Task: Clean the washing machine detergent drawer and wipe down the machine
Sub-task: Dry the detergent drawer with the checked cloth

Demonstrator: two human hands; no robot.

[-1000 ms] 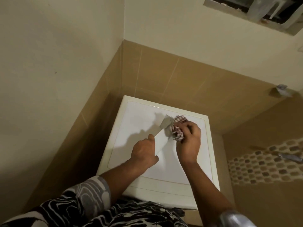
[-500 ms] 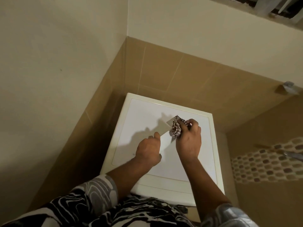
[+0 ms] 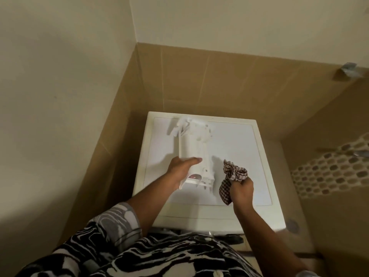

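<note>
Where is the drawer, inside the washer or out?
Out: the left hand holds the drawer over the washing machine's top, fully removed.

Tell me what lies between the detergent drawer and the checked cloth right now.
Nothing: in the head view only a bare, shadowed strip of the washing machine top separates the detergent drawer from the checked cloth.

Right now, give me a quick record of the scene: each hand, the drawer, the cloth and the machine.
left hand: holds the detergent drawer at its near end
right hand: grips the checked cloth, bunched
detergent drawer: white, lengthwise over the washing machine top, far end blurred
checked cloth: right of the drawer, not touching it
washing machine: white, set in a tiled corner
drawer resting on machine: cannot tell
</note>
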